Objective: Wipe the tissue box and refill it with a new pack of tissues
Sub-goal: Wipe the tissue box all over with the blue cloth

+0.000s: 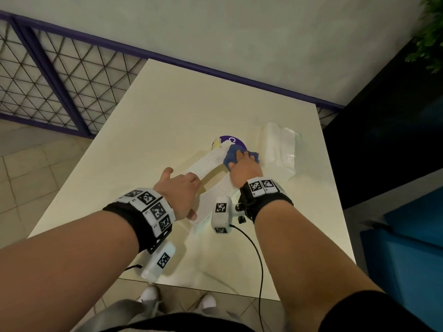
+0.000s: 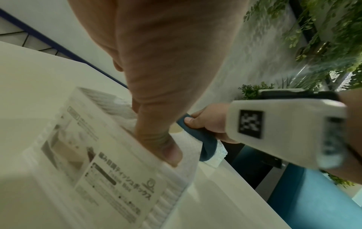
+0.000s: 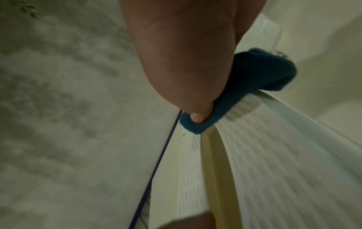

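Observation:
A white ribbed tissue box (image 1: pixel 211 161) with a long top slot lies on the cream table (image 1: pixel 143 130); a printed label (image 2: pixel 109 178) wraps its near end. My left hand (image 1: pixel 182 190) grips the box's near end, thumb (image 2: pixel 156 139) pressed on its top. My right hand (image 1: pixel 242 164) presses a folded blue cloth (image 1: pixel 231 155) onto the box's far end; the cloth (image 3: pixel 245 86) shows under my fingers in the right wrist view. A clear-wrapped new tissue pack (image 1: pixel 280 149) lies just right of the box.
A purple round disc (image 1: pixel 236 141) lies on the table beyond the box. A purple-framed mesh railing (image 1: pixel 48 80) runs behind the table's left side. A blue seat (image 1: pixel 407 248) stands at the right, and green plants (image 2: pixel 323 38) rise beyond it.

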A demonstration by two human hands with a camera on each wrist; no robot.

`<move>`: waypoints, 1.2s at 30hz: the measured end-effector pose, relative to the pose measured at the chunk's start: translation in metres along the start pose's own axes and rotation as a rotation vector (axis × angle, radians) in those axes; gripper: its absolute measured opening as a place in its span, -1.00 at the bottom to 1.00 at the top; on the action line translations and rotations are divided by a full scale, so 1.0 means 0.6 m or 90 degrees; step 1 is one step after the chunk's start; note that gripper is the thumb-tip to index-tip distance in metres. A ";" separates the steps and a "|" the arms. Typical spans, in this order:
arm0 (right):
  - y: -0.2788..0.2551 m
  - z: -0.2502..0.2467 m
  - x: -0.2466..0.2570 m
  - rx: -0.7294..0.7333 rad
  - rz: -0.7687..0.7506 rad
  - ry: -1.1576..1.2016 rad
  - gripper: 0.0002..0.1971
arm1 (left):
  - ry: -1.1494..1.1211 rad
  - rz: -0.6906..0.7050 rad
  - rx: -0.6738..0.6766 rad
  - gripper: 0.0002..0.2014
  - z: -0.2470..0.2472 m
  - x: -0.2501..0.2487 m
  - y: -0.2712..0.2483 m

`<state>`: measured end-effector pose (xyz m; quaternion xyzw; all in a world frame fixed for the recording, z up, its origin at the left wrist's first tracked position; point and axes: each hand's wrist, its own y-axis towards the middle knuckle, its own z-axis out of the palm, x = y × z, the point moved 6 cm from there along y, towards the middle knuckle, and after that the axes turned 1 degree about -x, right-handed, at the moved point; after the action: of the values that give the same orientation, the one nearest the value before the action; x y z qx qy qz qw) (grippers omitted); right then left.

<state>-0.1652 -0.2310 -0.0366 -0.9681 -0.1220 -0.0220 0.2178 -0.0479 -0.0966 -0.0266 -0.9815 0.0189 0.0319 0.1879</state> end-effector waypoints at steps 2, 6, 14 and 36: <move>-0.034 0.015 0.010 0.020 -0.053 -0.007 -0.41 | -0.020 -0.002 -0.005 -0.13 0.003 0.003 -0.003; -0.123 0.038 0.030 0.051 -0.182 0.010 -0.43 | -0.053 0.010 -0.007 -0.08 0.005 0.016 -0.006; -0.176 0.060 0.058 0.085 -0.300 -0.080 -0.46 | -0.068 0.019 -0.015 0.13 -0.004 0.029 -0.009; -0.039 -0.131 -0.029 -0.172 -0.088 0.193 -0.60 | 0.014 -0.076 -0.001 -0.09 -0.009 -0.004 -0.007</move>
<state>-0.1869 -0.2483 0.0426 -0.9633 -0.1498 -0.1988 0.1001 -0.0497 -0.0948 -0.0200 -0.9813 -0.0380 0.0101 0.1884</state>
